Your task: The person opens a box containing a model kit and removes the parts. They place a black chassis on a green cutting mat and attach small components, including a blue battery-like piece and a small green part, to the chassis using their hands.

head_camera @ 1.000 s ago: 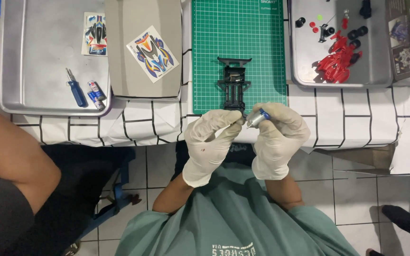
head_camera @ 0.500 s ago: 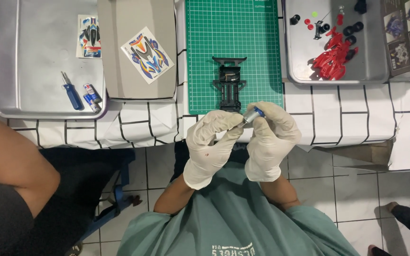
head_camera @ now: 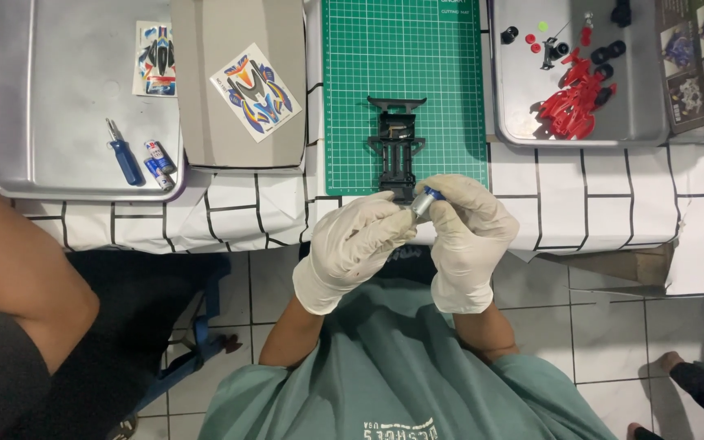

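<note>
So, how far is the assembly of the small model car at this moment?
Early stage, I think. The black chassis lies on the green cutting mat, bare, no wheels on it. Left hand and right hand together hold a small silver-and-blue cylinder. Red parts, black wheels and sticker sheets lie unused.

Both gloved hands sit a little higher against the table edge than a second ago. Left hand (head_camera: 352, 248) and right hand (head_camera: 466, 236) have closed in on each other, fingertips now meeting at the small blue-and-silver cylinder (head_camera: 425, 200). That cylinder was held just clear of the black chassis (head_camera: 398, 147); now its silver end is right at the chassis's near end, touching or almost so. It has also turned: blue end points up-right, silver end down-left. Left fingers cover less of the cylinder than before.
</note>
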